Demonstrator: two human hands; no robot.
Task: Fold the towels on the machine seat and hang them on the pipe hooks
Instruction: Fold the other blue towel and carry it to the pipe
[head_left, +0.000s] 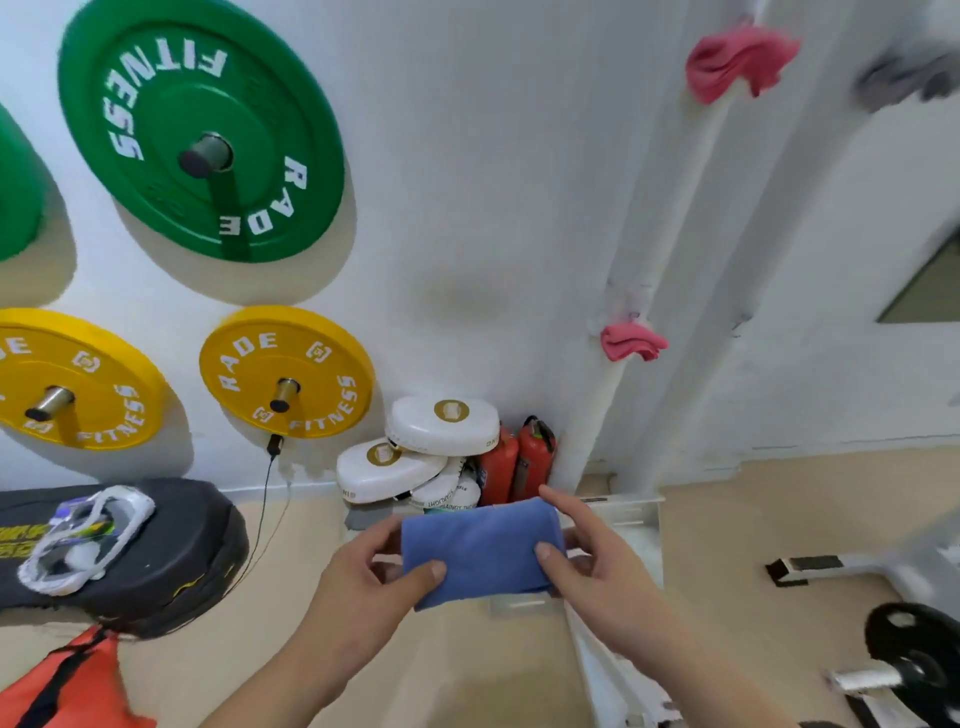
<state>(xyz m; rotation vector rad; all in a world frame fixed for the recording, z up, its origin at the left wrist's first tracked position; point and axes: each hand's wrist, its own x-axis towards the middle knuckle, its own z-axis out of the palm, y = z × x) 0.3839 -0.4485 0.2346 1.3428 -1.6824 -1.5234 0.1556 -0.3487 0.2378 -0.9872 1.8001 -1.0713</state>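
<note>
A folded blue towel (480, 551) is held in front of me, above the floor. My left hand (371, 571) grips its left edge with the thumb on top. My right hand (587, 551) grips its right edge. On the white vertical pipe (670, 218) against the wall, one pink towel (631, 342) hangs at mid height and another pink towel (735, 60) hangs near the top. A grey towel (904, 80), blurred, hangs on the pipe further right. The machine seat is not in view.
Green weight plates (202, 130) and yellow weight plates (285, 371) hang on wall pegs at left. White punch pads (415, 457) and red fire extinguishers (519, 460) sit in the corner. A black pad (171, 551) lies at left, a black barbell plate (914, 660) at lower right.
</note>
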